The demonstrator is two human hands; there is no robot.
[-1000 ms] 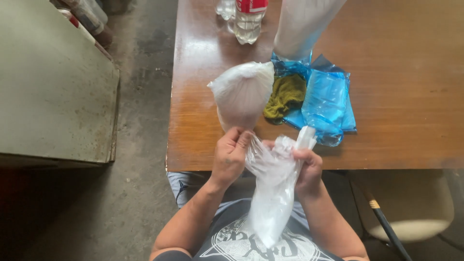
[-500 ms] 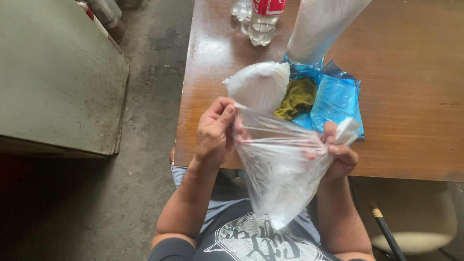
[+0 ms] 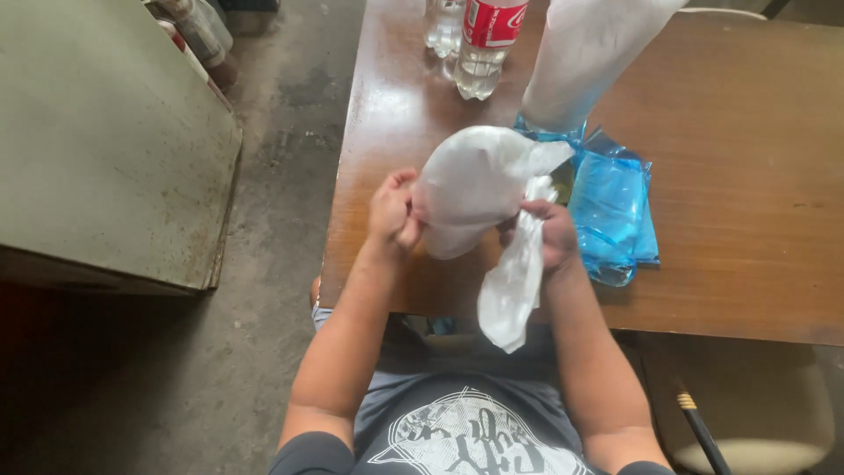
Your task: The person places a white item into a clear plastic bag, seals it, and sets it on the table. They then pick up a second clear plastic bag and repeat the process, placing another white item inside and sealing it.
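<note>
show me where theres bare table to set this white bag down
The right side of the wooden table, right of the blue bags, is bare. A narrower bare strip lies along the left edge, below the bottles. The middle is crowded: white bag, blue bags, and a tall white bag.

soft daylight glares off the glossy table (image 3: 387, 114), floor dim at lower left, slight blur

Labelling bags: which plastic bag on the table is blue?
The flat blue bag lying on the table beside the right hand. The bag in both hands is whitish, and the tall one behind is whitish too.
</note>
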